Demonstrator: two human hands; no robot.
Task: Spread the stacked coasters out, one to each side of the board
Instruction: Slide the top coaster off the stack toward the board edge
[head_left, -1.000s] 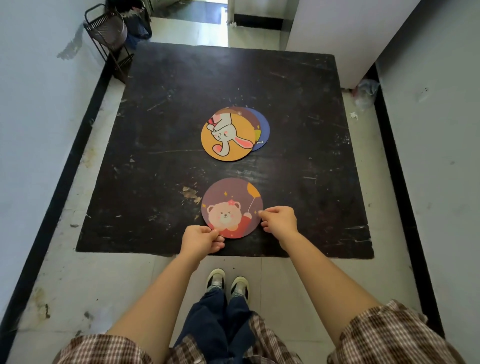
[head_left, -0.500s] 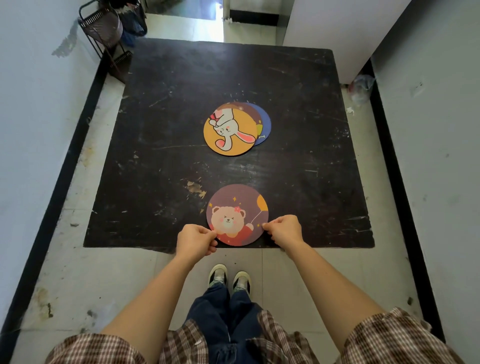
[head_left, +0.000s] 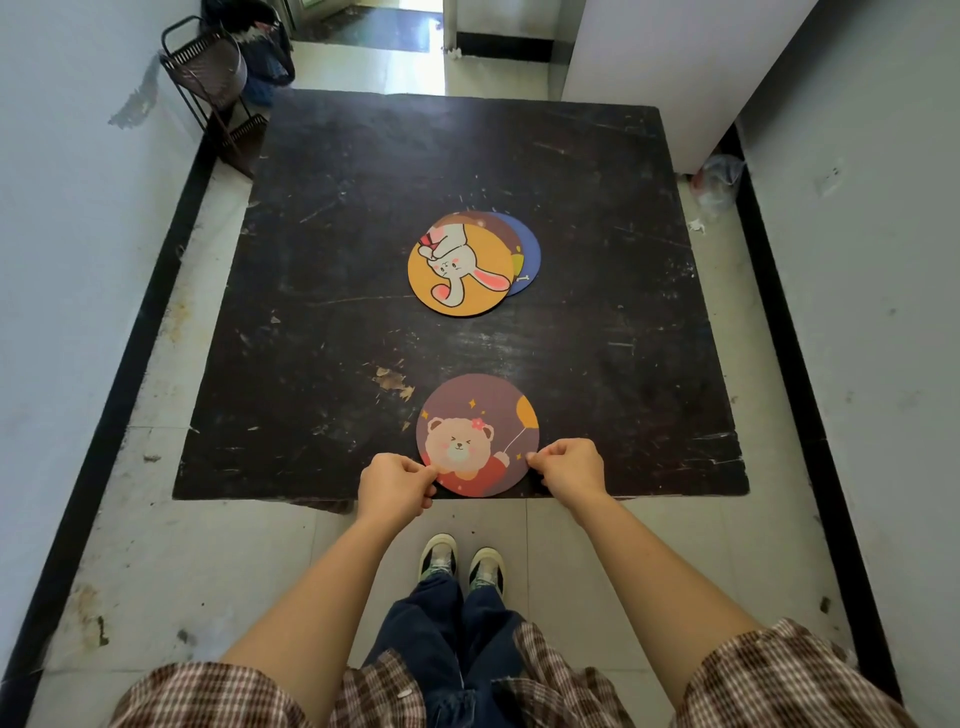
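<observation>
At the board's (head_left: 322, 291) near edge, I am pinching the bear coaster (head_left: 478, 434) in both grips, left hand (head_left: 396, 486) and right hand (head_left: 570, 467), having slid it nearer; three coasters (head_left: 470, 265) remain stacked

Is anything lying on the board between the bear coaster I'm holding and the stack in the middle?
Nothing visible does. Between the round maroon bear coaster at the near edge and the orange rabbit coaster topping the stack, the dark scuffed board shows only scratches and a chipped patch. Both hands, left and right, pinch the bear coaster's rim.
</observation>
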